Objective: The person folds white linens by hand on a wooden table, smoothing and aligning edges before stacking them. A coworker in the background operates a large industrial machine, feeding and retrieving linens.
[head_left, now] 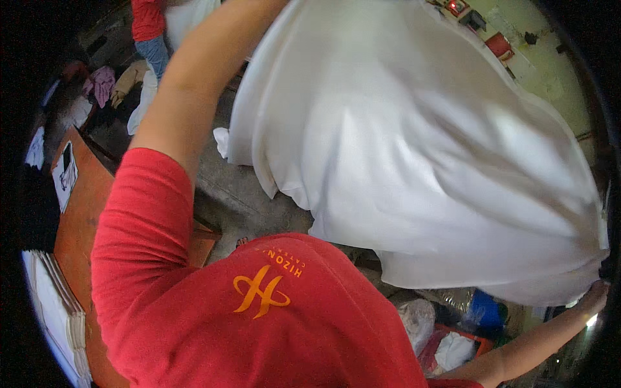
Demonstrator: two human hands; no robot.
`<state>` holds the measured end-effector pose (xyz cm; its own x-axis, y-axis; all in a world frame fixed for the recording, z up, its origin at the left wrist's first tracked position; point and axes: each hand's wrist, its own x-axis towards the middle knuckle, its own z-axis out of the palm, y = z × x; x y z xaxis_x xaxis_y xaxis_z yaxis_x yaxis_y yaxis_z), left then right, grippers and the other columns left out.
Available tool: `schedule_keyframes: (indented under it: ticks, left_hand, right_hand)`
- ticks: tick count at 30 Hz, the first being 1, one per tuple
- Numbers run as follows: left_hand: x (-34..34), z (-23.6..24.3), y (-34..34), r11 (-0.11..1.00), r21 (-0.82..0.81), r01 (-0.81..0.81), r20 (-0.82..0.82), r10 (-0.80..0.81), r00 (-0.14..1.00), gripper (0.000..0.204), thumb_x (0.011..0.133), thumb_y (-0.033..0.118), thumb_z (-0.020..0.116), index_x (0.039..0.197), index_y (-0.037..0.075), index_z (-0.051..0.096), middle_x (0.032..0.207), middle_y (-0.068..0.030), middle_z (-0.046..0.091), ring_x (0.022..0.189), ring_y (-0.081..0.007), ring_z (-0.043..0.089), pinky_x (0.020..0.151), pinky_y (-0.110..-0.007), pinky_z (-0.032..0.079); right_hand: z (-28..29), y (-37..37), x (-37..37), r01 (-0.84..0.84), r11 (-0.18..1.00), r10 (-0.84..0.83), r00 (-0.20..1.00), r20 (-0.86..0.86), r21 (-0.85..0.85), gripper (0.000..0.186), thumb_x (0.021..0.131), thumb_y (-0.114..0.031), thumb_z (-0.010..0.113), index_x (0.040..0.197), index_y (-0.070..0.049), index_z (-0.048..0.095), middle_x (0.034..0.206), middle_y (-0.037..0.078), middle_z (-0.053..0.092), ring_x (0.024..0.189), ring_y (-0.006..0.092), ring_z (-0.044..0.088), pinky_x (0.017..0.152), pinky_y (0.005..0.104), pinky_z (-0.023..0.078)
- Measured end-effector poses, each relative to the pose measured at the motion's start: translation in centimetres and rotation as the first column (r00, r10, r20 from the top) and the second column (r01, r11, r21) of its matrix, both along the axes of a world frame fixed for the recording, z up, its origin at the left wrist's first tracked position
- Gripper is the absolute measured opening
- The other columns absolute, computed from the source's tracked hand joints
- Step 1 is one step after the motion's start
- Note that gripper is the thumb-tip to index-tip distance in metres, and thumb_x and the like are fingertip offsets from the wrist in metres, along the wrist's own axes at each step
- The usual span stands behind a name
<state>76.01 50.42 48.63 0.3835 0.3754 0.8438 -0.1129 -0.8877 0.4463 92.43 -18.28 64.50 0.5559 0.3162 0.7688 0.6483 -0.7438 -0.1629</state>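
A large white cloth (401, 142) hangs spread out across the upper middle and right of the head view, with soft folds and an uneven lower edge. My left arm, in a red sleeve, rises beside the cloth's left edge to the top of the frame, where the hand passes out of view. My right hand (592, 296) is at the far right rim, closed on the cloth's lower right corner. My red shirt fills the lower middle.
An orange wooden table (87, 252) at left bears a phone (66, 156) and stacked white folded items (55, 310). Piled clothes (100, 84) and another person (150, 32) are behind. An orange bin (482, 346) and blue container (485, 307) sit below the cloth.
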Motion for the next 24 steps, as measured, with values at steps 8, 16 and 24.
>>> schedule_keyframes:
  ticks: [8, 16, 24]
  left_hand:
    - [-0.4, -0.9, -25.6, 0.826, 0.335, 0.453, -0.044, -0.466, 0.883, 0.021, 0.068, 0.019, 0.068, 0.084, 0.005, 0.072, 0.085, -0.0159, 0.068, 0.081, -0.0290, 0.066, 0.073, -0.038, 0.052]
    - [-8.2, -8.6, -27.7, 0.522, -0.377, 0.765, 0.073, -0.807, 0.587, 0.036, 0.081, 0.021, 0.072, 0.108, 0.005, 0.054, 0.090, -0.0013, 0.055, 0.080, -0.0088, 0.052, 0.067, -0.024, 0.043]
    - [-21.2, -18.8, -27.0, 0.345, -0.679, 0.649, 0.283, -0.692, 0.664, 0.031, 0.094, 0.034, 0.056, 0.107, 0.005, 0.057, 0.092, 0.0034, 0.055, 0.087, -0.0064, 0.049, 0.078, -0.024, 0.040]
  right_hand:
    - [-17.0, 21.7, -9.7, -0.681, 0.651, 0.746, 0.493, -0.448, 0.334, 0.046, 0.089, -0.018, 0.062, 0.130, -0.002, 0.050, 0.117, 0.007, 0.057, 0.101, 0.0126, 0.054, 0.092, 0.0268, 0.040]
    - [-22.1, 26.4, -14.1, -0.713, 0.341, 0.852, -0.041, -0.522, 0.612, 0.028, 0.083, -0.017, 0.073, 0.097, -0.003, 0.054, 0.094, 0.002, 0.059, 0.082, 0.0083, 0.052, 0.073, 0.0216, 0.041]
    - [-21.9, 31.4, -21.1, -0.646, 0.083, 0.803, -0.408, -0.435, 0.759, 0.015, 0.090, -0.018, 0.064, 0.091, -0.006, 0.054, 0.080, -0.002, 0.057, 0.070, 0.0049, 0.050, 0.063, 0.0201, 0.042]
